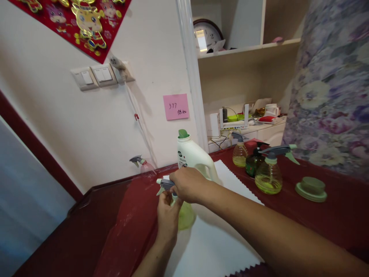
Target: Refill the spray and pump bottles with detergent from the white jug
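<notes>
Directly in front of me, a clear spray bottle (186,217) with yellow-green liquid stands upright on a white sheet (213,238). My left hand (167,215) is closed around its neck, thumb and fingers just under the top. From above, my right hand (188,184) grips the grey and pale-green spray head (165,184), which sits at the bottle's neck. Whether the head is fully screwed on cannot be seen behind my fingers. Just behind my hands stands a large pale-green jug (197,154) with a handle and a green piece (183,134) in its mouth.
On the red tabletop (127,231) to the right are a spray bottle (268,179), a smaller one (240,154), a dark pump bottle (253,163) and a green cap (311,188). A pink spray bottle (147,168) stands by the wall. Behind is a shelf with a router (235,125).
</notes>
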Demonstrator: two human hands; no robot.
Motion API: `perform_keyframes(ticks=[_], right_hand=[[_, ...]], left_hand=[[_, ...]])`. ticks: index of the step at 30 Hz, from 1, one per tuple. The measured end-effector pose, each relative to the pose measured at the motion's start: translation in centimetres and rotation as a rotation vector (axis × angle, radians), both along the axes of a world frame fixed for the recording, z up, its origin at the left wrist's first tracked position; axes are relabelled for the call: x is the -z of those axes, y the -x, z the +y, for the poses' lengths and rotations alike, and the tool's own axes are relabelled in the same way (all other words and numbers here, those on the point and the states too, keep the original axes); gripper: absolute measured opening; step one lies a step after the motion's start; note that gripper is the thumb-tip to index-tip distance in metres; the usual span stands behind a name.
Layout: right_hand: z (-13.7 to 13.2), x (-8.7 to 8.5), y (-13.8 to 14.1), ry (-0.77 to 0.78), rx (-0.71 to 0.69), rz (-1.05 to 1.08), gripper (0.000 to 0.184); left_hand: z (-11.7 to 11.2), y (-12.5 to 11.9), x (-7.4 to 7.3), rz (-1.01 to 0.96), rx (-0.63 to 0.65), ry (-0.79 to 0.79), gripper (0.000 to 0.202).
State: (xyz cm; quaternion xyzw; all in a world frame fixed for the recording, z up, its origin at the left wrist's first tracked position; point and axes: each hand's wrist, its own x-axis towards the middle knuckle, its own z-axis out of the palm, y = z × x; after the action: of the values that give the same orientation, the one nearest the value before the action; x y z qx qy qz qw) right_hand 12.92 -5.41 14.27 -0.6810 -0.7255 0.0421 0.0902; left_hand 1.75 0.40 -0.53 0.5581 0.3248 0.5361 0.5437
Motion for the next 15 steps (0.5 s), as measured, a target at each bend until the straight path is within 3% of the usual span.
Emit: perform_keyframes(ticks=[7,15], right_hand=[[0.2,0.2,-0.1,-0.002,-0.009,-0.003,0.023],[0.2,0.3,-0.1,-0.004,-0.009,0.004,0.025]], left_hand=[[-0.3,1.2,-0.2,0.074,0.072,-0.066,0.049],[0.1,0.9,-0.1,0.057,0.086,-0.083,0.055]])
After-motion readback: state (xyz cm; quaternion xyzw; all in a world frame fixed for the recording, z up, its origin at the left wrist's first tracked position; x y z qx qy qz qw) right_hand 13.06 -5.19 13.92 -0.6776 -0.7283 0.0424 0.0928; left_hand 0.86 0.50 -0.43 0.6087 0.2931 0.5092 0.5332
